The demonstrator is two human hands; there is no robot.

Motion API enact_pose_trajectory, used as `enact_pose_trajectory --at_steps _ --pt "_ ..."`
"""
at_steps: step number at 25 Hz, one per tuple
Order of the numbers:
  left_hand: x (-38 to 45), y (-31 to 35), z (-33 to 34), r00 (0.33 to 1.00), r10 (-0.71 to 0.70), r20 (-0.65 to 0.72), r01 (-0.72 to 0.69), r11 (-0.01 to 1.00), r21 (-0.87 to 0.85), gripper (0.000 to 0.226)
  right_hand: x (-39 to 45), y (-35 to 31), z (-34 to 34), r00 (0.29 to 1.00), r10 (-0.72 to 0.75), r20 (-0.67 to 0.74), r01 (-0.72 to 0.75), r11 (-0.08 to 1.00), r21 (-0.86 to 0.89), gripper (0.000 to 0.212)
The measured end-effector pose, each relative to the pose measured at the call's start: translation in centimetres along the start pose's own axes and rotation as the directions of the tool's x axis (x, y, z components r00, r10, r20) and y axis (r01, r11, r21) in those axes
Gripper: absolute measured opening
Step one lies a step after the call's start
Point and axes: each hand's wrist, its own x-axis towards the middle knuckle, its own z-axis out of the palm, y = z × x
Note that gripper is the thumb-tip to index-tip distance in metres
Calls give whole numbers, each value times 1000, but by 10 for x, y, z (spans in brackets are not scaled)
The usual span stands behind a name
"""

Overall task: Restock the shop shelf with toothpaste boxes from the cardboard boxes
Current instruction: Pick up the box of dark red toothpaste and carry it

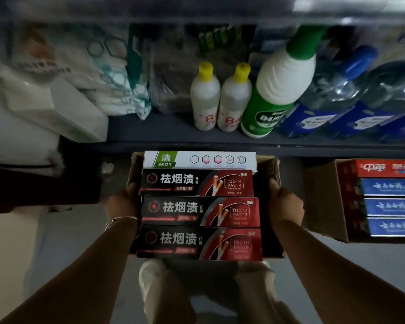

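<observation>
Carton [272, 170] held low before the shelf [197, 139], above the floor. Four toothpaste boxes [199, 210] lie flat in it, long axes left-right. Left hand [124, 202] grips its left wall, right hand [284, 202] its right wall, fingers curled under, arms stretched forward. Second carton [325, 202] near on the right; bottles [220, 99] stand on the shelf beyond.

A shop: shelf [197, 139] of cleaner bottles [205, 97], cartons of toothpaste boxes [197, 183] below.
</observation>
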Motion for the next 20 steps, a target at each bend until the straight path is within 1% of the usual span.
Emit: enact_pose_trajectory --at_steps 5,10,15,18,20 --pt "39 -23 57 1000 0 -16 0 999 33 52 36 23 50 1000 13 12 -13 999 30 46" --pt "64 -34 94 999 -30 -41 28 999 -35 50 66 33 81 1000 -24 -18 23 1000 -10 52" --pt "80 -35 107 998 -47 -32 46 998 -32 50 83 29 90 998 -51 -25 50 998 -48 53" --pt "76 -34 103 1000 1 -3 -1 1000 6 49 81 29 86 999 -38 35 39 999 -31 50" --pt "74 -34 99 999 10 41 -11 1000 15 47 80 28 82 996 -25 81 29 998 -52 50"
